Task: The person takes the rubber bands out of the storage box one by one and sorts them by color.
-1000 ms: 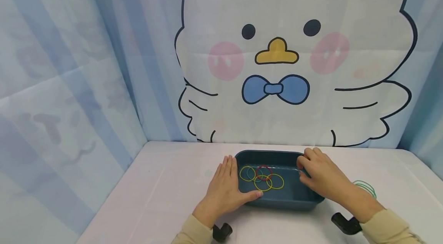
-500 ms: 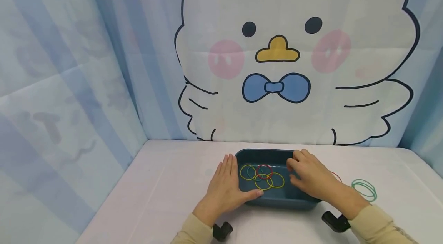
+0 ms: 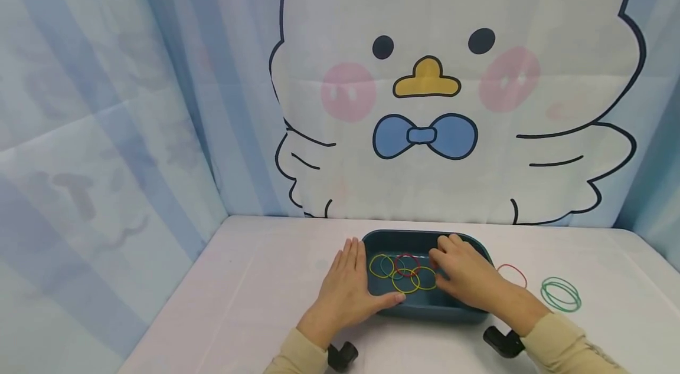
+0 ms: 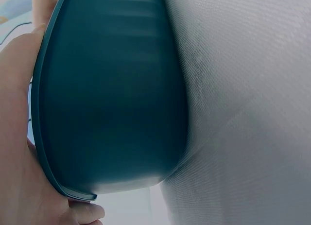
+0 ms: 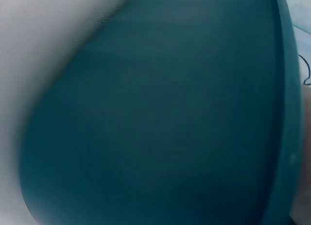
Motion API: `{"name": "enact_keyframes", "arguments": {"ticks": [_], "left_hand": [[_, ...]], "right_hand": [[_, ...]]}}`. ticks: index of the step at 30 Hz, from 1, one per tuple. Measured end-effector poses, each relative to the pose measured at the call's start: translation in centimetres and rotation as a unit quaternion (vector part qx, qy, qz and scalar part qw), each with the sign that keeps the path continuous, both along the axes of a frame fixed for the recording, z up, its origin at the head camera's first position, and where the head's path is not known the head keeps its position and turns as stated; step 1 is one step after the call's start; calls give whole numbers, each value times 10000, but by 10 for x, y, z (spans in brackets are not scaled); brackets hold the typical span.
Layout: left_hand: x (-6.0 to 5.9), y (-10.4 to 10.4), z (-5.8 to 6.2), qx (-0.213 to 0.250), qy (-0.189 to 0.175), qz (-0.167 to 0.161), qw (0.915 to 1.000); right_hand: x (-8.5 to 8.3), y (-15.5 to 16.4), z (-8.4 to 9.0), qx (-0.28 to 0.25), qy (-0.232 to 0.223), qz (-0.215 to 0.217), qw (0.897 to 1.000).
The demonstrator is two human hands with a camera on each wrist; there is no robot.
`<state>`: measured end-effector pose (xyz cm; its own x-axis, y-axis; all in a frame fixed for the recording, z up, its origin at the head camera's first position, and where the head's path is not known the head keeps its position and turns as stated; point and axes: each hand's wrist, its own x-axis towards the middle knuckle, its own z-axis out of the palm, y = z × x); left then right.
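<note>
Where the white desk (image 3: 239, 297) meets the cartoon-chick backdrop (image 3: 451, 97), a dark teal plastic tray (image 3: 395, 236) sits near the front middle, rectangular with rounded corners and a thin flared rim. Inside it lies a loose cluster of rubber bands (image 3: 402, 272): several yellow loops, a red one and a teal one, overlapping one another on the tray floor toward its left half.

The left hand (image 3: 347, 291) lies flat on the desk against the tray's left wall, fingers straight and together, thumb stretched along the tray's near edge; the left wrist view shows skin pressed to the rim (image 4: 41, 137) and the thumb tip under the corner. It is open, bracing the tray without curling round it.

The right hand (image 3: 462, 274) reaches into the tray from the right, over its right half, fingers bent downward with the fingertips (image 3: 437, 256) just beside the rightmost yellow band and the red one. Whether it touches or pinches a band cannot be told. The right wrist view is filled by a blurred teal tray wall (image 5: 160, 123).

On the desk right of the tray lie a single red rubber band (image 3: 512, 275) and, farther right, a small stack of green rubber bands (image 3: 561, 294).
</note>
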<state>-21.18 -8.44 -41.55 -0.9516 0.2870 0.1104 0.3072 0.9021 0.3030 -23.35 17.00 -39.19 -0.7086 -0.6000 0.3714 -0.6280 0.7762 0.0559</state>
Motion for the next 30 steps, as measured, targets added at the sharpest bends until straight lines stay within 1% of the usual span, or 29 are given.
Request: {"name": "enact_keyframes", "arguments": {"ticks": [8, 13, 17, 20, 24, 30], "left_hand": [[0, 2, -1, -7, 45, -71, 10000], [-1, 2, 2, -58, 7, -33, 10000], [0, 0, 0, -35, -66, -19, 10000], [0, 0, -1, 21, -34, -17, 10000], [-1, 0, -1, -14, 34, -5, 10000], [-2, -1, 0, -56, 8, -31, 10000]], "right_hand": [[-2, 1, -9, 100, -106, -71, 9999], [-6, 0, -12, 129, -174, 1, 9998], [-7, 0, -14, 209, -285, 18, 9994], [-9, -1, -16, 281, -314, 11, 9991], [-11, -3, -17, 342, -344, 7, 9988], [-13, -4, -20, 409, -459, -72, 9981]]}}
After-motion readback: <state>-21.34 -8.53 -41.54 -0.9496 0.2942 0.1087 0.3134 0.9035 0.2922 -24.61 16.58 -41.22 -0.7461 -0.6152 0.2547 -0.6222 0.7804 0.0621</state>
